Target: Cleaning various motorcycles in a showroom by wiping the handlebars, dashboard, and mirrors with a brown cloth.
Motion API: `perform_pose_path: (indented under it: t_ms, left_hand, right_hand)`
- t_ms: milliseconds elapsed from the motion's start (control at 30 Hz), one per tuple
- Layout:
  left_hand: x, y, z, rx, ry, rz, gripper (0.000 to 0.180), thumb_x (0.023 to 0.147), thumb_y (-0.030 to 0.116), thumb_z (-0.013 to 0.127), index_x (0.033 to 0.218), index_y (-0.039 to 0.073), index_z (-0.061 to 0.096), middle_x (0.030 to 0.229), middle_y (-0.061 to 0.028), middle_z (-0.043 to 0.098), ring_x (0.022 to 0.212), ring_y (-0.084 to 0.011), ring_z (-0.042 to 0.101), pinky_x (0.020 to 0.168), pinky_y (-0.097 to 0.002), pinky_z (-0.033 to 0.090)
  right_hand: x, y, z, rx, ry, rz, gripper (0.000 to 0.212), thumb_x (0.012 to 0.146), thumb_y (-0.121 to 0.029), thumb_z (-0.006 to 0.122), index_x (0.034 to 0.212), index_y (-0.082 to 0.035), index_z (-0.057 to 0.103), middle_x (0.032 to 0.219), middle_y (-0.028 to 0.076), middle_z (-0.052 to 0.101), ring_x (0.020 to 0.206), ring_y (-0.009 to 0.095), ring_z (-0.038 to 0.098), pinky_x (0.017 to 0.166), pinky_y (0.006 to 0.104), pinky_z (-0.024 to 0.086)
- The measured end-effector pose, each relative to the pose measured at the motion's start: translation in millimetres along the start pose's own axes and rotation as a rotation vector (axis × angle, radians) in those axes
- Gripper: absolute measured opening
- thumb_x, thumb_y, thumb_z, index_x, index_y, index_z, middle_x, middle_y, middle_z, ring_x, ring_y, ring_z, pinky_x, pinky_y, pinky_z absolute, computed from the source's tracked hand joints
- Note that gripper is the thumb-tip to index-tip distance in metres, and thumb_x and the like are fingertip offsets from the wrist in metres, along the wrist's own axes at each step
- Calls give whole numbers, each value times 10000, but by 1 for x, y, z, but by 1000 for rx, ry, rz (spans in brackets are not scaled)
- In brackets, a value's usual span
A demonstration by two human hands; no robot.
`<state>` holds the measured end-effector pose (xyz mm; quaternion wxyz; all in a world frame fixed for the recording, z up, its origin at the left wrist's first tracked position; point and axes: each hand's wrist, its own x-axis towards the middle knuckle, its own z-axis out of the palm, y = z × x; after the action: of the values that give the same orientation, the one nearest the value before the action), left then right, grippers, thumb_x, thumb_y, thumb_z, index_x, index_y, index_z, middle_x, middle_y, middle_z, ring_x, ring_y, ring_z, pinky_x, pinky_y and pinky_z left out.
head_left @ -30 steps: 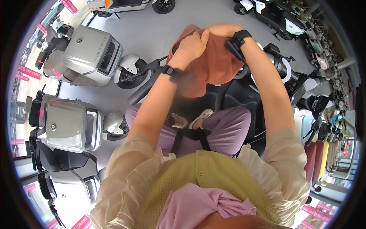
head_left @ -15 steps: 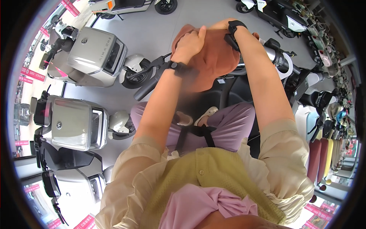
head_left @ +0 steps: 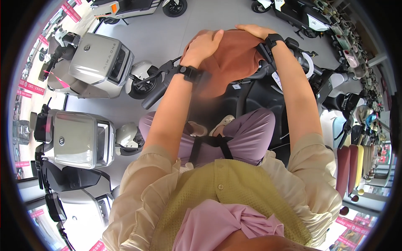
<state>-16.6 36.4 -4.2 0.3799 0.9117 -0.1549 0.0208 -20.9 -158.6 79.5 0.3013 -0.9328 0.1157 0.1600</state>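
A rust-brown cloth (head_left: 232, 62) lies draped over the front of a black scooter (head_left: 259, 98), by its handlebar (head_left: 161, 85). My left hand (head_left: 204, 45) presses on the cloth's left side with the fingers curled into the fabric. My right hand (head_left: 253, 30) lies flat on the cloth's upper right edge. Both wrists wear black bands. I am seated on the scooter, my lilac trousers (head_left: 247, 134) and light shoes (head_left: 209, 125) below the cloth.
Two silver-grey scooters (head_left: 94, 62) (head_left: 77, 140) stand to my left on the grey floor (head_left: 167, 29). More dark scooters (head_left: 301, 14) are parked at the top, and a row of scooters with coloured seats (head_left: 351, 163) lines the right.
Both hands have stayed on the cloth. The left hand has slid slightly down and left over the fabric, and the view has tilted a little.
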Motion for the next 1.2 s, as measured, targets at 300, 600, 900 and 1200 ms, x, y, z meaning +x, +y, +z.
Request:
perform_pose_path:
  t_ms: [300,600,900,1200]
  left_hand:
    - [-9,-2,13,95,129,287,433,939,332,475,1250,35,527,1185,-200,584,1092,-387,542,933,-435,431]
    - [4,13,44,113,449,508,263,934,212,451,1023,17,602,1012,-160,631,920,-339,595,814,-417,477]
    - [43,39,22,195,22,-26,502,911,368,271,1070,54,630,1067,-205,649,1009,-387,606,904,-461,454]
    - [48,29,11,100,-168,-157,609,882,442,259,1215,58,595,1276,-241,527,1202,-379,485,1026,-429,351]
  right_hand:
    - [48,43,29,-289,458,-388,540,919,-449,361,985,-19,682,1027,247,638,1023,390,582,886,445,443]
    - [37,47,98,-173,1389,-839,221,868,-224,537,925,-23,610,954,148,591,916,338,513,835,434,410]
    - [35,18,28,-263,421,-434,461,884,-417,427,951,-34,675,972,204,665,958,379,609,812,441,466]
    - [57,30,1,45,-2,-110,644,859,-572,482,1261,-75,560,1218,82,586,1062,196,556,889,324,437]
